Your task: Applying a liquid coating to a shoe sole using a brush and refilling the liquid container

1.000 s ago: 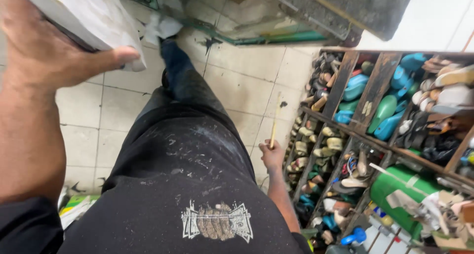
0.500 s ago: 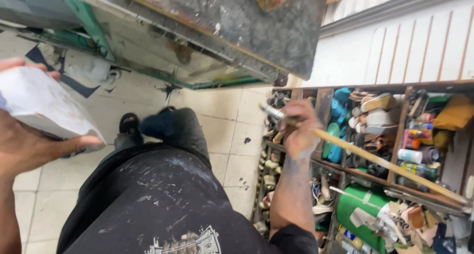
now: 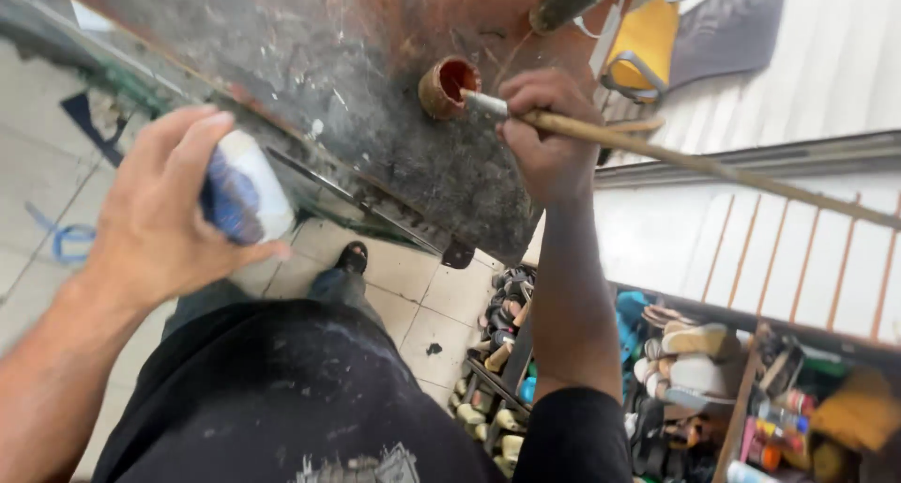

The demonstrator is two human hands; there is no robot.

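Over stained worktop [image 3: 375,107], brush [image 3: 657,150] at pot [image 3: 449,86], shoe shelves [image 3: 657,389] below

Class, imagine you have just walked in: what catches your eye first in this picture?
The right hand at top centre holds a long wooden-handled brush with its tip at a small pot of red-brown paste on the stained worktop. At left, the left hand grips a white-soled shoe.

Above our hands we see a dark, stained, scuffed worktop [image 3: 375,98]; a small round brown pot with red inside [image 3: 448,85] sits on it, just left of our right hand [image 3: 544,131]. Below our hands lies a pale tiled floor [image 3: 413,300]. Under our right arm, wooden shelves [image 3: 751,389] carry packed shoes [image 3: 690,352].
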